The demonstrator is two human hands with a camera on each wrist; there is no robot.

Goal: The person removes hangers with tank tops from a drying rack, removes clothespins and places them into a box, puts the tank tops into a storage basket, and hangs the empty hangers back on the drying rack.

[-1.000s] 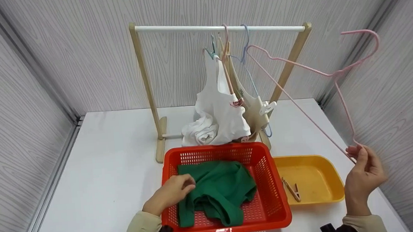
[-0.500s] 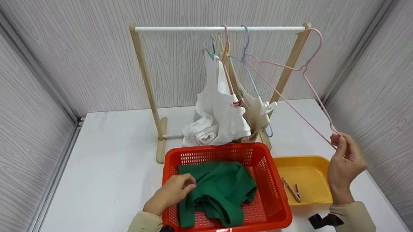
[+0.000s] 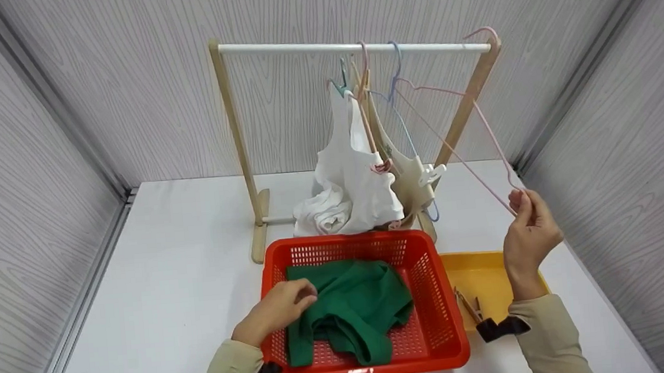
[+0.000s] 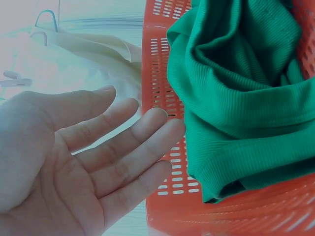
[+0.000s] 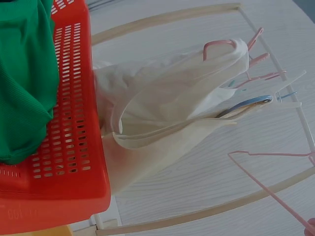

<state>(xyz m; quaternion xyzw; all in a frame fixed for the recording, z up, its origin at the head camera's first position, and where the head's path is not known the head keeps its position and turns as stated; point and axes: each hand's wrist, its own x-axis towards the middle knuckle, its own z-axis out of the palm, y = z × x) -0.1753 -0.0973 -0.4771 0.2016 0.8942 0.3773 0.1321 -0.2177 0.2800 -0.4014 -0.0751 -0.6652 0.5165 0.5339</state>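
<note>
From the head view, we take the red basket (image 3: 417,365) as our landmark. Beyond its right end, up in the air, we see the right hand (image 3: 530,236) pinching the pink hanger (image 3: 492,136) by a lower corner between thumb and fingers. The hook stands farther back than the basket, by the right end of the rail (image 3: 291,48); we cannot tell whether it touches. The left hand (image 3: 279,309) is over the basket's left side, relaxed and holding nothing, just beside the green cloth (image 3: 355,288) lying inside. Behind the basket hangs a white shirt (image 3: 361,178), and to its right sits a yellow tray (image 3: 487,275). We judge the step in hand to be bringing the bare hanger to the rail; the next move would call for settling the hook over it and easing the grip. From the left wrist view, we find the left hand's fingers extended near the basket's wall, gripping nothing. From the right wrist view, only fingertips show at the hanger, well apart from the basket; faint moulded characters on the basket are too blurred for us to read, and we make out no brand or label elsewhere.
</note>
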